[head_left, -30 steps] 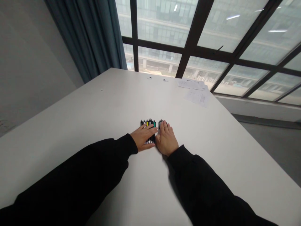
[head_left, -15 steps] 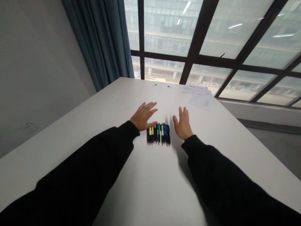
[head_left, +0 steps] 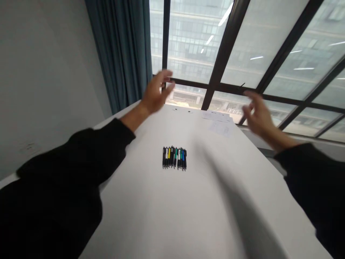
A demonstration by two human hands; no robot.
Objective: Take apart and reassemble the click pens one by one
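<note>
Several pens (head_left: 174,158) lie side by side in a tight row on the white table, with black, white, yellow, green and blue barrels. My left hand (head_left: 156,91) is raised in the air beyond and left of the row, its thumb and fingers apart, holding nothing. Over toward the right edge of the table, my right hand (head_left: 257,113) is also lifted, somewhat blurred, with thumb and fingers apart and nothing between them. Neither hand touches the pens.
The white table (head_left: 151,208) stretches toward the window (head_left: 188,46). Sheets of paper (head_left: 218,124) lie at its far right corner. A blue curtain (head_left: 121,54) hangs at the left beside a grey wall (head_left: 48,72).
Both hands have risen off the table area and spread apart, the left one up and left, the right one up and right. The pens stay in their row, now uncovered.
</note>
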